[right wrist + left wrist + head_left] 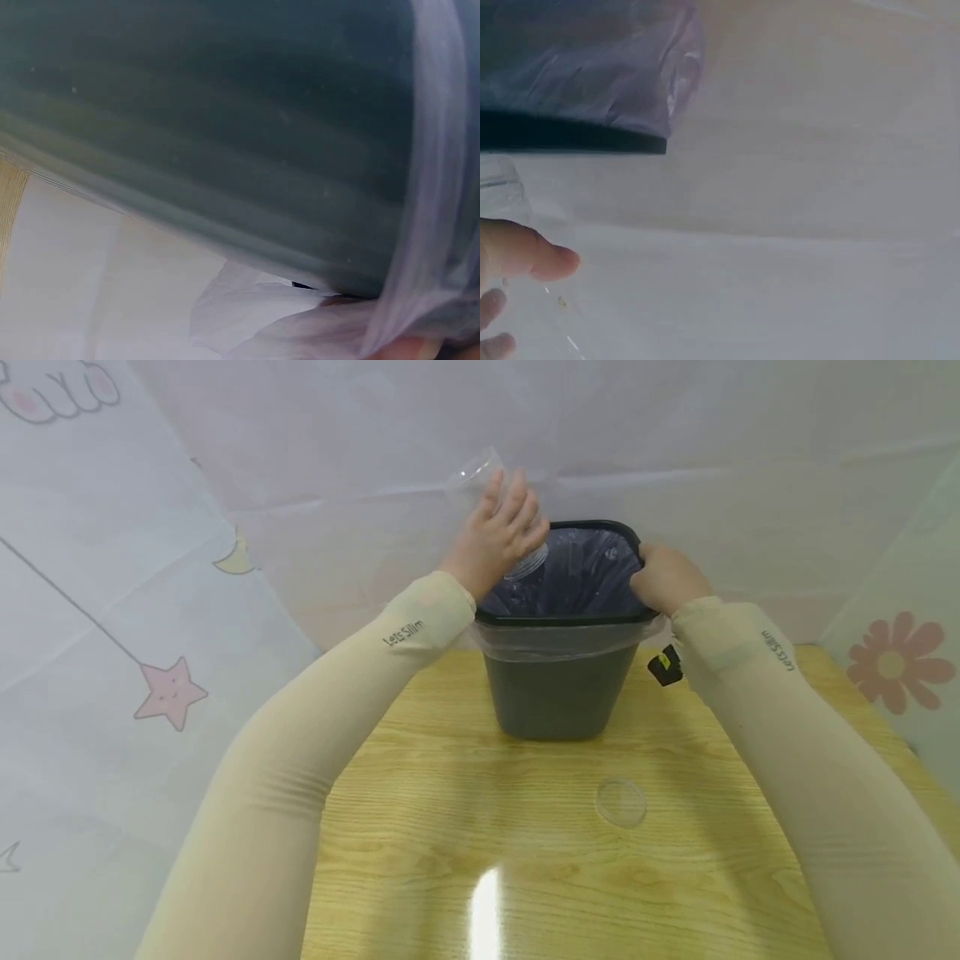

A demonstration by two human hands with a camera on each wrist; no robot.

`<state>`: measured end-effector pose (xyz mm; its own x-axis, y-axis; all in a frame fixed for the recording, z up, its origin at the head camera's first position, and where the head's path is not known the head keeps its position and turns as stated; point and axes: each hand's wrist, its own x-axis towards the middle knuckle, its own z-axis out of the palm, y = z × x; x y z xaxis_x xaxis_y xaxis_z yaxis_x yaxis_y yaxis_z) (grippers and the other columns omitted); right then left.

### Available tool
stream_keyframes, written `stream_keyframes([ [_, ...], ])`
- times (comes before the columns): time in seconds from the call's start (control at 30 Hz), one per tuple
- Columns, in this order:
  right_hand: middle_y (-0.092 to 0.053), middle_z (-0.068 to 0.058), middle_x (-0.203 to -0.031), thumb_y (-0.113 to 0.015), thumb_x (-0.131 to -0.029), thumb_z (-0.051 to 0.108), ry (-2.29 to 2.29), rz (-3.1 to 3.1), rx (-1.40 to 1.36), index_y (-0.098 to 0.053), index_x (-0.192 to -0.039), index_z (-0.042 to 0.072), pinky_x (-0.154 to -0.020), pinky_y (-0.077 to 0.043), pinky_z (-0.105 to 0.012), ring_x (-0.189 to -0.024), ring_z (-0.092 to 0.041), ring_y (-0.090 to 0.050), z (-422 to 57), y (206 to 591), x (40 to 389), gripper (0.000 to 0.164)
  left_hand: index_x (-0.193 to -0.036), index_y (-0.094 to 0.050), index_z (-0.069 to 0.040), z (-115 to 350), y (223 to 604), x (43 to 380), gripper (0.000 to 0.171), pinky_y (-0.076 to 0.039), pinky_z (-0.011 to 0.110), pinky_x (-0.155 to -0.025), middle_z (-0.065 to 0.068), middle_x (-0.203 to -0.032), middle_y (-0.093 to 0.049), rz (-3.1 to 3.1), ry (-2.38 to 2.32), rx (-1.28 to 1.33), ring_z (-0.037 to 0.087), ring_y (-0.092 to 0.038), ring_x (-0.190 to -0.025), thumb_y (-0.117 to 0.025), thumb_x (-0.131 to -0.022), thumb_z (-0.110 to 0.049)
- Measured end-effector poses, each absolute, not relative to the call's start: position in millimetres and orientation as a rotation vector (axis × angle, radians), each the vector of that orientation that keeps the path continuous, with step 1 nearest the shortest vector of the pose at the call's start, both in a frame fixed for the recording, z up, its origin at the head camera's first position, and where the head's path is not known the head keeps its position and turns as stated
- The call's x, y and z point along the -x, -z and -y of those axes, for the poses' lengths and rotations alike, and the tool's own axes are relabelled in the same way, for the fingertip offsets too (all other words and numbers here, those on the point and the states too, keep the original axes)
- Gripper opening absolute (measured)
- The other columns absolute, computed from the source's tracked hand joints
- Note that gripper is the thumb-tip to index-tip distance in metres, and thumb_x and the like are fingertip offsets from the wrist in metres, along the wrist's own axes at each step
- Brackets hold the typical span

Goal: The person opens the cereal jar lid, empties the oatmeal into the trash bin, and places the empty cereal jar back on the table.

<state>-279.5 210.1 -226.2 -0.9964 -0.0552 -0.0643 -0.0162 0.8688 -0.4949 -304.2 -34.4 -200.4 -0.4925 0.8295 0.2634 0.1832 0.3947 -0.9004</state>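
Observation:
My left hand (pixel 504 531) holds a clear plastic jar (pixel 474 475), tilted with its ribbed end low over the left side of the bin's opening. In the left wrist view, part of the jar (pixel 501 187) shows beside the thumb, close to the bin's rim (pixel 570 135). The dark grey bin (pixel 562 693) stands upright on the table, lined with a thin translucent bag (pixel 585 568) folded over its rim. My right hand (pixel 670 578) grips the bin's rim and bag at the right. In the right wrist view, the bag (pixel 300 330) covers most of its fingers.
A clear round lid (pixel 621 802) lies on the wooden table (pixel 420 793) in front of the bin. Near the right wrist is a small black item (pixel 665 666) with a yellow-green mark. A pale printed sheet (pixel 337 552) hangs behind and at the sides.

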Motion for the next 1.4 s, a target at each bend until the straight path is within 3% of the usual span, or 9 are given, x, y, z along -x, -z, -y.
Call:
stream_keyframes([
  [0.13,-0.017,-0.032,-0.153,-0.031,-0.094,0.005,0.787,-2.96,0.06,-0.011,-0.151,-0.007,-0.11,-0.022,-0.061,-0.138,-0.05,-0.019,-209,226,279,0.062,-0.144,-0.039,-0.019,35,199,303,0.049,-0.021,0.052,-0.114,0.014,-0.147,-0.041,1.939,-1.213,0.952,0.037,-0.031,-0.138,-0.05,-0.097,-0.01],
  [0.27,-0.013,-0.031,-0.155,-0.029,-0.093,0.004,0.818,-2.945,0.075,-0.008,-0.151,-0.007,-0.111,-0.021,-0.061,-0.14,-0.049,-0.016,-210,225,278,0.062,-0.139,-0.044,-0.019,37,194,305,0.046,-0.023,0.051,-0.114,0.012,-0.143,-0.045,1.944,-1.101,0.901,0.035,-0.034,-0.136,-0.052,-0.095,-0.006],
  [0.47,-0.013,-0.031,-0.155,-0.028,-0.093,0.004,0.834,-2.936,0.086,-0.008,-0.151,-0.007,-0.111,-0.019,-0.06,-0.14,-0.048,-0.015,-211,225,277,0.062,-0.146,-0.037,-0.018,34,197,303,0.052,-0.02,0.053,-0.114,0.015,-0.146,-0.041,1.936,-1.26,1.009,0.038,-0.031,-0.138,-0.053,-0.097,-0.013],
  [0.6,-0.013,-0.03,-0.155,-0.028,-0.092,0.004,0.834,-2.94,0.092,-0.008,-0.151,-0.006,-0.111,-0.02,-0.061,-0.14,-0.048,-0.016,-211,225,278,0.063,-0.141,-0.042,-0.019,33,197,303,0.047,-0.021,0.052,-0.114,0.013,-0.145,-0.043,1.98,-1.147,0.927,0.035,-0.033,-0.137,-0.053,-0.096,-0.008],
  [0.83,-0.023,-0.034,-0.151,-0.03,-0.092,0.003,0.796,-2.965,0.079,-0.016,-0.149,-0.01,-0.107,-0.027,-0.063,-0.135,-0.051,-0.026,-212,226,277,0.06,-0.147,-0.034,-0.016,31,196,299,0.055,-0.02,0.053,-0.114,0.017,-0.148,-0.038,1.889,-1.336,1.028,0.039,-0.029,-0.139,-0.055,-0.095,-0.014],
  [1.0,-0.022,-0.034,-0.151,-0.03,-0.093,0.004,0.79,-2.969,0.073,-0.015,-0.149,-0.011,-0.108,-0.025,-0.062,-0.136,-0.051,-0.024,-212,226,277,0.06,-0.148,-0.035,-0.016,30,191,298,0.052,-0.02,0.052,-0.114,0.015,-0.149,-0.039,1.875,-1.315,0.905,0.038,-0.029,-0.139,-0.051,-0.098,-0.015],
  [1.17,-0.022,-0.034,-0.15,-0.031,-0.092,0.003,0.8,-2.964,0.071,-0.017,-0.148,-0.012,-0.107,-0.027,-0.061,-0.136,-0.05,-0.026,-212,226,275,0.06,-0.151,-0.027,-0.01,33,194,293,0.062,-0.019,0.053,-0.114,0.019,-0.151,-0.034,1.807,-1.442,1.0,0.041,-0.027,-0.139,-0.054,-0.097,-0.024],
  [1.3,-0.016,-0.032,-0.153,-0.03,-0.092,0.003,0.813,-2.952,0.073,-0.012,-0.15,-0.009,-0.111,-0.021,-0.06,-0.139,-0.049,-0.018,-212,226,275,0.062,-0.149,-0.032,-0.016,35,191,292,0.061,-0.02,0.052,-0.114,0.015,-0.15,-0.037,1.848,-1.321,0.908,0.038,-0.029,-0.139,-0.058,-0.094,-0.018],
  [1.4,-0.013,-0.031,-0.155,-0.029,-0.093,0.004,0.813,-2.946,0.069,-0.008,-0.151,-0.008,-0.112,-0.017,-0.059,-0.14,-0.048,-0.014,-212,226,277,0.062,-0.145,-0.037,-0.017,35,189,294,0.053,-0.022,0.051,-0.114,0.014,-0.147,-0.04,1.848,-1.262,0.9,0.037,-0.032,-0.138,-0.054,-0.095,-0.011],
])
